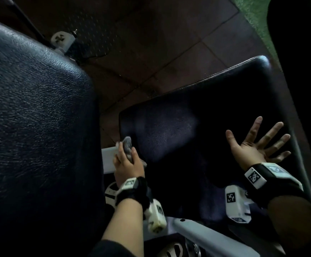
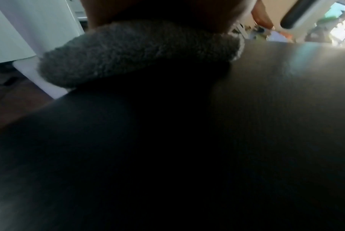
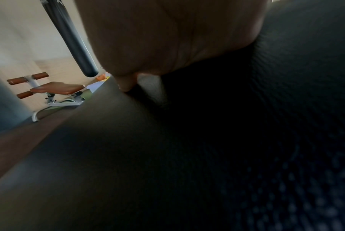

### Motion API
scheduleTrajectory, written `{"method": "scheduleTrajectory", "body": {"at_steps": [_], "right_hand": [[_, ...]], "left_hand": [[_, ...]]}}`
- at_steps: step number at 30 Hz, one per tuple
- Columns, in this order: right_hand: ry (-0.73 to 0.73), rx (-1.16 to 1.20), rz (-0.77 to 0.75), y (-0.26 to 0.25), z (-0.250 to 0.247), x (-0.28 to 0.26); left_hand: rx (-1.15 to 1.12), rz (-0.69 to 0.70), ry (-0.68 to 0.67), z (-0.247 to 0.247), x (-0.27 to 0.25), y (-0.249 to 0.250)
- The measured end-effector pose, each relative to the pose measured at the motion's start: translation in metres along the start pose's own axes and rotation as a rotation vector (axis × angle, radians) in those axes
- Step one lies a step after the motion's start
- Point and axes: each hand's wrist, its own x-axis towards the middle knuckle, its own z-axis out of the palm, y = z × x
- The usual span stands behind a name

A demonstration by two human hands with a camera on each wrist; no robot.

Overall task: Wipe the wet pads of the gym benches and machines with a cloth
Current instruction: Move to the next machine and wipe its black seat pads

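— Over a dim gym floor of dark rubber tiles (image 1: 169,43), what is the person doing?

— Bending over a black, grainy vinyl seat pad (image 1: 197,112) on a white-framed machine. The left hand (image 1: 127,166) is the working grip: its fingers are curled round a bunched grey fleecy cloth (image 1: 127,144), pinching it into a wad at the pad's near left edge. The left wrist view shows that cloth (image 2: 135,51) pressed right onto the dark surface.

— And the other hand?

— The right hand (image 1: 253,147) is spread wide, fingers straight and apart, holding nothing. It lies over the pad's right side; the right wrist view suggests it is low against the vinyl, probably to brace the body, though contact is hard to confirm.

— Why start at the edge?

— Likely so a stroke can sweep across the whole seat. A paler, hazy band (image 1: 165,134) crosses the pad, but whether that is moisture or glare cannot be told.

— Anything else near?

— A large black textured back pad (image 1: 34,108) stands to the left, just beside the cloth hand.
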Motion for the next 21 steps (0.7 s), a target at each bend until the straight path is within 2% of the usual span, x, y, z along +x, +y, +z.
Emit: {"method": "scheduleTrajectory", "body": {"at_steps": [2,5,10,12,14,18,21], "right_hand": [[0.009,0.0,-0.005,0.001,0.001,0.001],[0.024,0.0,-0.016,0.001,0.002,0.001],[0.058,-0.03,-0.031,0.004,0.003,0.0],[0.06,-0.035,-0.033,0.005,0.002,-0.001],[0.073,-0.038,-0.037,0.005,0.002,-0.002],[0.13,-0.076,-0.051,0.007,-0.002,-0.006],[0.212,0.011,-0.093,0.013,0.003,-0.02]], "left_hand": [[0.004,-0.031,0.022,0.0,-0.036,-0.026],[0.005,0.002,-0.017,-0.002,-0.073,-0.056],[0.072,-0.009,0.007,-0.007,-0.065,-0.049],[0.077,0.108,0.036,-0.01,-0.061,-0.03],[0.101,0.309,-0.02,-0.01,-0.057,-0.007],[0.169,0.624,-0.218,0.001,-0.064,0.049],[0.262,0.749,-0.481,0.009,-0.08,0.086]]}}
